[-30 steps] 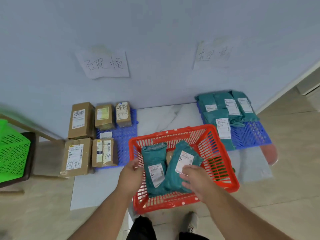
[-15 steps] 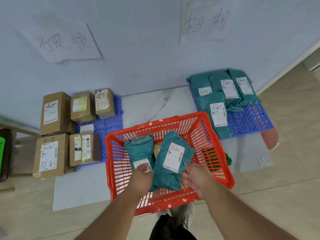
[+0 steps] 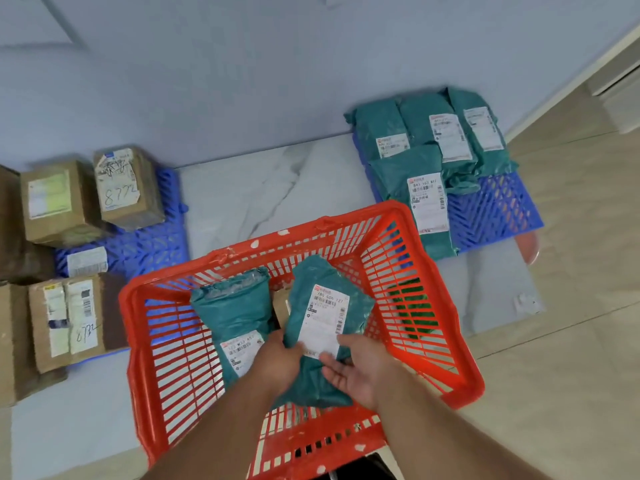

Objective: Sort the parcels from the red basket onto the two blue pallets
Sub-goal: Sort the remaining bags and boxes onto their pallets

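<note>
The red basket [image 3: 311, 230] stands on the floor in front of me. Two teal bagged parcels lie in it, one on the left [image 3: 235, 306] and one on the right with a white label [image 3: 325, 306]. A bit of brown parcel [image 3: 281, 301] shows between them. My left hand [image 3: 277, 362] grips the near left edge of the right parcel. My right hand [image 3: 356, 368] holds its near right end, thumb on the label. The left blue pallet [image 3: 152, 244] carries several cardboard boxes [image 3: 128, 188]. The right blue pallet [image 3: 495, 213] carries several teal bags [image 3: 426, 133].
A pale wall rises just behind both pallets. A marble-patterned slab [image 3: 263, 188] lies on the floor between them. Something green [image 3: 408, 306] shows through the basket's right wall. A pink object [image 3: 528, 249] sits at the right pallet's near corner.
My left hand left the basket's rim and the left parcel and joined the right hand on the right teal parcel. The view tilted down and closer to the basket.
</note>
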`<state>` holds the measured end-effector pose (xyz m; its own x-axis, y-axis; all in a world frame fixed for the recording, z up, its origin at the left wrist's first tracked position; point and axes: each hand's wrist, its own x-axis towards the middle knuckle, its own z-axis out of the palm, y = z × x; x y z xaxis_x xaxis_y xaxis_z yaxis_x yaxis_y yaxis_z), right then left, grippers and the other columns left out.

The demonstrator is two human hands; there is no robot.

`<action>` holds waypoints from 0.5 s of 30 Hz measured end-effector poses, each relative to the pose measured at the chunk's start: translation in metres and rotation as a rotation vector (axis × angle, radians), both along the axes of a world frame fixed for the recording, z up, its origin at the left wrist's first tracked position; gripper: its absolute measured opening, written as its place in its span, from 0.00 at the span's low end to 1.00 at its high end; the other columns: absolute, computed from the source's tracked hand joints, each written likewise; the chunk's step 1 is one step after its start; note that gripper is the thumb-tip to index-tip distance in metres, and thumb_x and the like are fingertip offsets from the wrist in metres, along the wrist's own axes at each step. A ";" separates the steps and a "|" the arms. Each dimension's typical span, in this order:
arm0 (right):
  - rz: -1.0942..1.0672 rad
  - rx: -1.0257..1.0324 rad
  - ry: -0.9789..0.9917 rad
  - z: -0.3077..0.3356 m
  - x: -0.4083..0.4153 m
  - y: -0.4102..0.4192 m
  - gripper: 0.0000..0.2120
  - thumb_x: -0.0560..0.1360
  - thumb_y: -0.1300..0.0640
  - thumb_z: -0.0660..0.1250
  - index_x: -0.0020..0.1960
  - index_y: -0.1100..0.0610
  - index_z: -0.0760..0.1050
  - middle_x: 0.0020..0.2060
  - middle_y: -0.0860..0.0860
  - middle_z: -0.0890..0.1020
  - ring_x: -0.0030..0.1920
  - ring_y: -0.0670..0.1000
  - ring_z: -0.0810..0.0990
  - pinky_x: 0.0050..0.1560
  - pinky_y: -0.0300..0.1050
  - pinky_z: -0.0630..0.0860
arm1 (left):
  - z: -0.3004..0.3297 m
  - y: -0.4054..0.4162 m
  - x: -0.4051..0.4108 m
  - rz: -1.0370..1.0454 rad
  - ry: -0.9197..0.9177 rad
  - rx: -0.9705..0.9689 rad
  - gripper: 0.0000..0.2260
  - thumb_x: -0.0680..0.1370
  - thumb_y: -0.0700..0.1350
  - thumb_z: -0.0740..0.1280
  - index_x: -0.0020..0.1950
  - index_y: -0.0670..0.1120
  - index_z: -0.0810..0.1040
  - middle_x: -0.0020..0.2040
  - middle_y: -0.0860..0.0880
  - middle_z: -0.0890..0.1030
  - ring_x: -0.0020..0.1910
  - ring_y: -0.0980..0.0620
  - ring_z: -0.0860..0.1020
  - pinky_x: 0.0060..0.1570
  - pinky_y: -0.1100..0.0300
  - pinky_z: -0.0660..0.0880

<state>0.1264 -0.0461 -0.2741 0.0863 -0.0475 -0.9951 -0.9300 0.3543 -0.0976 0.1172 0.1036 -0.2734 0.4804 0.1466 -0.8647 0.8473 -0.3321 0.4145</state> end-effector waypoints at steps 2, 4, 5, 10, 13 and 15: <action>0.022 -0.013 -0.005 0.009 0.000 0.003 0.09 0.84 0.61 0.65 0.63 0.57 0.78 0.55 0.58 0.85 0.43 0.53 0.84 0.43 0.49 0.83 | 0.011 0.001 -0.001 -0.010 -0.018 -0.004 0.14 0.84 0.44 0.64 0.69 0.44 0.76 0.54 0.48 0.81 0.49 0.50 0.79 0.45 0.57 0.73; 0.070 -0.056 -0.027 0.024 0.001 0.004 0.08 0.84 0.60 0.65 0.61 0.57 0.79 0.50 0.57 0.86 0.40 0.51 0.84 0.40 0.48 0.83 | 0.026 0.004 -0.001 0.033 -0.029 -0.029 0.12 0.82 0.47 0.66 0.65 0.46 0.79 0.51 0.52 0.83 0.48 0.51 0.81 0.45 0.56 0.77; 0.094 -0.077 -0.046 0.034 0.002 0.004 0.07 0.84 0.59 0.65 0.61 0.57 0.79 0.48 0.57 0.86 0.38 0.50 0.84 0.38 0.47 0.83 | 0.038 0.007 -0.001 0.059 -0.035 -0.058 0.12 0.81 0.48 0.68 0.64 0.47 0.80 0.50 0.52 0.84 0.48 0.51 0.83 0.47 0.56 0.79; 0.247 -0.114 -0.210 0.095 0.010 -0.008 0.07 0.83 0.58 0.68 0.60 0.54 0.79 0.47 0.54 0.88 0.36 0.48 0.84 0.33 0.42 0.82 | 0.102 0.018 -0.003 0.306 -0.006 -0.397 0.14 0.79 0.52 0.72 0.62 0.48 0.83 0.53 0.48 0.89 0.50 0.48 0.88 0.50 0.54 0.84; 0.273 -0.067 -0.302 0.130 0.015 -0.017 0.07 0.83 0.58 0.69 0.61 0.53 0.79 0.50 0.55 0.88 0.37 0.48 0.84 0.34 0.41 0.82 | 0.135 0.014 -0.005 0.414 -0.058 -0.458 0.11 0.81 0.45 0.69 0.63 0.45 0.82 0.54 0.44 0.88 0.49 0.47 0.88 0.44 0.56 0.83; 0.276 -0.039 -0.362 0.150 0.021 -0.026 0.06 0.83 0.55 0.69 0.60 0.53 0.80 0.51 0.55 0.88 0.36 0.49 0.83 0.33 0.41 0.82 | 0.151 0.007 -0.006 0.473 -0.100 -0.471 0.13 0.80 0.42 0.70 0.64 0.42 0.80 0.55 0.41 0.87 0.53 0.41 0.87 0.52 0.48 0.82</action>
<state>0.1470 -0.0717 -0.1238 0.4426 -0.0112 -0.8967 -0.8928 0.0875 -0.4418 0.1109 0.1105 -0.1220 0.5382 -0.0207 -0.8425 0.8071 0.3004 0.5082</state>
